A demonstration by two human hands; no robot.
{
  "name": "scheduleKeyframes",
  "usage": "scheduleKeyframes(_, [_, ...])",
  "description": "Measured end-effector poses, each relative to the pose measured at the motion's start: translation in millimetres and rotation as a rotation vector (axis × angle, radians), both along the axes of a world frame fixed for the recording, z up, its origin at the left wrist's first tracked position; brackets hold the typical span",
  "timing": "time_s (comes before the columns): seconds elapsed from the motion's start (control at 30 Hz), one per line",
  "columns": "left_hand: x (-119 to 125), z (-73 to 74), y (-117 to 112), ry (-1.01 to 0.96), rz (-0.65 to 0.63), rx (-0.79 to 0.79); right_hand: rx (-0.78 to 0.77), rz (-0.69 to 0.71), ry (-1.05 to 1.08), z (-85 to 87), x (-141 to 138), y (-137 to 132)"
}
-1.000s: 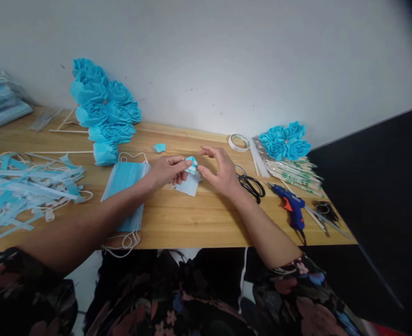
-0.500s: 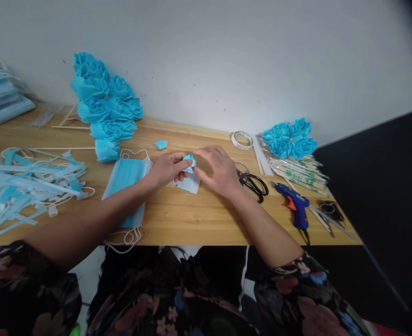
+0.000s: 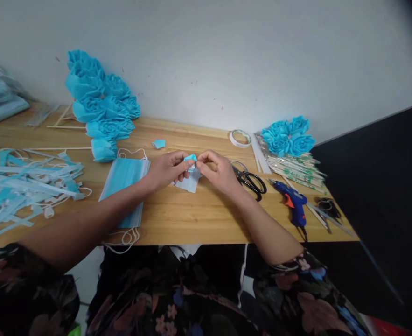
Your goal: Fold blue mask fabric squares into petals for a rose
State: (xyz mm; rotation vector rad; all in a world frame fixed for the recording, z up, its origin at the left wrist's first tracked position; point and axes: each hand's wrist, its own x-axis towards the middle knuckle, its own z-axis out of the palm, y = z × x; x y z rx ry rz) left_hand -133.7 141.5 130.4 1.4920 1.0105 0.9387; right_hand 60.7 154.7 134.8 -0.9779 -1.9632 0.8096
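Observation:
Between the thumb and fingers of my left hand [image 3: 172,167] is a small folded piece of blue mask fabric [image 3: 191,161]. My right hand [image 3: 218,171] pinches at the right edge of that same piece, thumb and index finger together. Beneath the hands lies a pale cut sheet [image 3: 189,183], partly covered by my fingers. Another small blue piece [image 3: 158,143] rests on the wood just beyond my left hand. A blue face mask [image 3: 127,179] with white ear loops is under my left forearm. Black-handled scissors [image 3: 253,183] lie right of my right hand.
Blue fabric roses [image 3: 104,98] are stacked at the back left, more roses [image 3: 289,135] at the back right. Cut mask strips [image 3: 27,186] spread over the left of the wooden table [image 3: 192,219]. A tape roll [image 3: 240,138] and blue glue gun [image 3: 293,200] lie to the right.
My right hand has closed in from an open curve to a pinch at the blue fabric piece. My left hand keeps its hold. The view has shifted slightly.

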Motion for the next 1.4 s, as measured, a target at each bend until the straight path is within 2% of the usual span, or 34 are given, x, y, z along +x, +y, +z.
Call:
scheduleKeyframes(0.2, [-2.7, 0.3, 3.0, -0.024, 0.061, -0.018, -0.069, -0.06, 0.058, -3.6, 0.8, 4.6])
scheduleKeyframes(0.33, [-2.1, -2.3, 5.5, -0.006, 0.122, -0.055, -0.127, -0.051, 0.106, -5.3, 3.4, 6.5])
scheduleKeyframes(0.57, [-3.1, -0.2, 4.7, -0.008, 0.144, -0.039, -0.207, 0.012, 0.113, -5.3, 2.8, 3.8])
scheduleKeyframes(0.93, [-1.1, 0.8, 3.6, 0.009, 0.117, -0.041, -0.174, -0.022, 0.016, -6.8, 0.1, 5.2])
scheduleKeyframes(1.27, [-1.6, 2.6, 1.4, 0.102, 0.076, -0.038, -0.207, -0.01, 0.082, -5.9, 2.0, 3.0])
scheduleKeyframes(1.4, [-1.2, 0.5, 1.4, 0.108, 0.059, -0.028, -0.197, -0.051, 0.102, -8.2, 1.2, 3.4])
